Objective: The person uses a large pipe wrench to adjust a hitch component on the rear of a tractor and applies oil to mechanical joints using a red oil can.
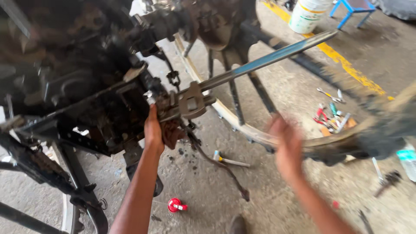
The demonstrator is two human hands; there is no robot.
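My left hand (154, 130) grips the jaw end of a large pipe wrench (190, 102), together with a dark red rag (172, 132), where the jaws meet the greasy underside of a dark machine (82, 73). The wrench's long grey handle (268, 58) slants up to the right, free of any hand. My right hand (287, 147) is blurred with motion at centre right, fingers apart and holding nothing, just below a curved rusty rim (242, 128).
On the concrete floor lie a small hammer (227, 160), a red cap-like part (175, 205), and a heap of screwdrivers and hand tools (331, 115). A white bucket (307, 15) and blue stool (353, 8) stand beyond a yellow line (346, 65). A plastic bottle (407, 160) lies at right.
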